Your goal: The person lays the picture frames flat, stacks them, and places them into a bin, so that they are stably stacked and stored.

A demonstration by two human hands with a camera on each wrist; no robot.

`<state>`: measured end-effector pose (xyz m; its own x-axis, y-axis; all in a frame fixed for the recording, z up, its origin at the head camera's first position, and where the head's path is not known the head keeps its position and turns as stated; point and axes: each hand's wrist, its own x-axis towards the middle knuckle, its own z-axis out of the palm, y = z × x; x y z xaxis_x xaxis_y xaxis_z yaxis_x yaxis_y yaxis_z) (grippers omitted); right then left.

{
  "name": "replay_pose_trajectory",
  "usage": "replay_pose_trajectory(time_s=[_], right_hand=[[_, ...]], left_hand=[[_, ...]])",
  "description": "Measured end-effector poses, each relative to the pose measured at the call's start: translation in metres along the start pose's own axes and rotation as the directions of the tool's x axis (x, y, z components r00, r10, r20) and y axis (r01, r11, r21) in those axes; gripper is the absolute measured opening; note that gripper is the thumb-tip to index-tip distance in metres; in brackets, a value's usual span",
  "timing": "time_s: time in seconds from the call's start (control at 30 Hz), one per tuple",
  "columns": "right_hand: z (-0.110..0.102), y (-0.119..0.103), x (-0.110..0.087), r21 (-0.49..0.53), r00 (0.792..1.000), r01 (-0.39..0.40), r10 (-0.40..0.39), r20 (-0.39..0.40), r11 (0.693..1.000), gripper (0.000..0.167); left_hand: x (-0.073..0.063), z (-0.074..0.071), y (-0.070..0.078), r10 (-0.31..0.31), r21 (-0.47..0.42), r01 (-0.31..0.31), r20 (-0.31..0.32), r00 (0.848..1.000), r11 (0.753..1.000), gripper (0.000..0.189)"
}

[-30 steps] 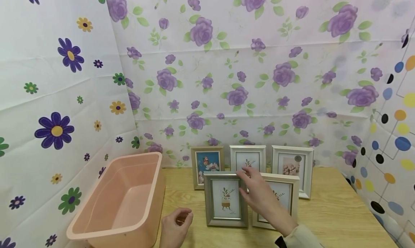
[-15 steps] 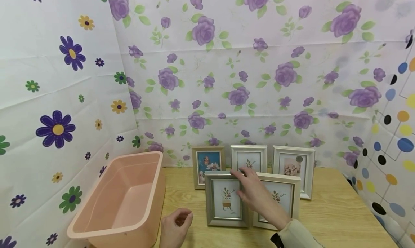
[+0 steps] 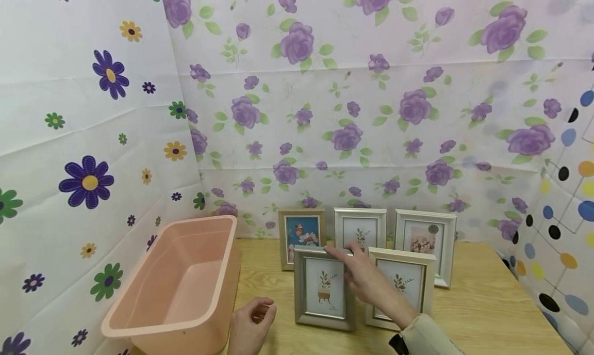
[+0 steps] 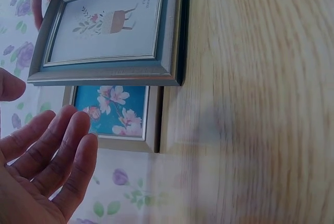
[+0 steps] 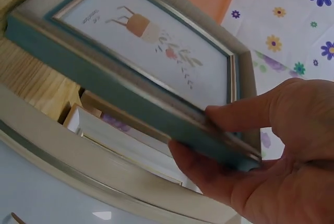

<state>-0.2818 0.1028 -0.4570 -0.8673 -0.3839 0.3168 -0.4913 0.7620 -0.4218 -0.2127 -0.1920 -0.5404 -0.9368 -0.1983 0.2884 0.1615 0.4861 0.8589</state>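
My right hand (image 3: 371, 280) grips the upper right corner of a silver-grey picture frame (image 3: 324, 288) with a plant-pot print. In the right wrist view the thumb lies on the front of this frame (image 5: 151, 41) and the other fingers are behind its side. The frame stands in the front row, left of a cream picture frame (image 3: 402, 283) that my right forearm partly covers. My left hand (image 3: 252, 324), fingers loosely curled, holds nothing to the left of the silver-grey frame. In the left wrist view its fingers (image 4: 73, 156) overlap a frame with a blossom picture (image 4: 117, 112).
A pink plastic tub (image 3: 218, 293) stands at the left on the wooden table (image 3: 482, 313). Behind the front row stand a gold-edged frame (image 3: 302, 213), a silver frame (image 3: 360, 213) and a white frame (image 3: 445, 252). Patterned cloths (image 3: 297, 112) surround the table.
My right hand has slid left along the frame's top and taken hold of its corner. The silver-grey frame has turned slightly, its right side coming nearer. The left hand keeps its place.
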Motion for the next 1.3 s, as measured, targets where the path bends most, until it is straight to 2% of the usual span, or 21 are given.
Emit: replay_pose_trajectory(time_s=[0.23, 0.37, 0.47, 0.57, 0.7, 0.83, 0.97, 1.1, 1.2, 1.3], right_hand=[[-0.002, 0.010, -0.001, 0.077, 0.994, 0.101, -0.098, -0.046, 0.992, 0.071], [-0.002, 0.012, -0.003, 0.168, 0.995, 0.090, -0.080, -0.066, 0.982, 0.072], [-0.001, 0.012, -0.004, 0.216, 0.995, 0.066, -0.047, -0.092, 0.974, 0.069], [0.001, 0.011, -0.008, 0.255, 0.993, 0.006, 0.025, -0.119, 0.967, 0.066], [0.005, 0.007, -0.017, 0.358, 0.975, -0.094, 0.158, -0.155, 0.929, 0.063], [0.011, 0.000, -0.030, 0.541, 0.950, -0.117, 0.253, -0.184, 0.833, 0.065], [0.016, -0.006, -0.046, 0.716, 0.916, -0.170, 0.377, -0.139, 0.677, 0.068], [0.019, -0.013, -0.058, 0.815, 0.863, -0.247, 0.501, -0.061, 0.524, 0.068], [0.021, -0.017, -0.064, 0.858, 0.825, -0.271, 0.565, -0.027, 0.436, 0.068], [0.025, -0.020, -0.070, 0.884, 0.793, -0.279, 0.610, -0.007, 0.374, 0.069]], left_hand=[[0.001, -0.002, 0.000, -0.002, 0.009, 0.001, 0.006, 1.000, 1.000, 0.005], [0.003, -0.003, -0.001, -0.023, 0.006, 0.023, 0.008, 1.000, 1.000, 0.005], [0.004, -0.002, -0.002, -0.035, 0.006, 0.035, 0.005, 0.999, 0.999, 0.005], [0.005, 0.000, -0.005, -0.035, -0.010, 0.035, -0.021, 0.999, 0.999, 0.003], [0.005, 0.003, -0.010, -0.024, -0.057, 0.021, -0.059, 0.998, 0.998, 0.005], [0.003, 0.005, -0.012, -0.071, -0.137, 0.061, -0.063, 0.996, 0.989, 0.013], [0.005, 0.008, -0.013, -0.180, -0.235, 0.170, -0.022, 0.983, 0.957, 0.034], [0.009, 0.011, -0.013, -0.256, -0.302, 0.255, 0.039, 0.966, 0.918, 0.049], [0.011, 0.013, -0.012, -0.247, -0.374, 0.273, 0.117, 0.962, 0.886, 0.057], [0.011, 0.011, -0.013, -0.186, -0.484, 0.300, 0.269, 0.945, 0.822, 0.066]])
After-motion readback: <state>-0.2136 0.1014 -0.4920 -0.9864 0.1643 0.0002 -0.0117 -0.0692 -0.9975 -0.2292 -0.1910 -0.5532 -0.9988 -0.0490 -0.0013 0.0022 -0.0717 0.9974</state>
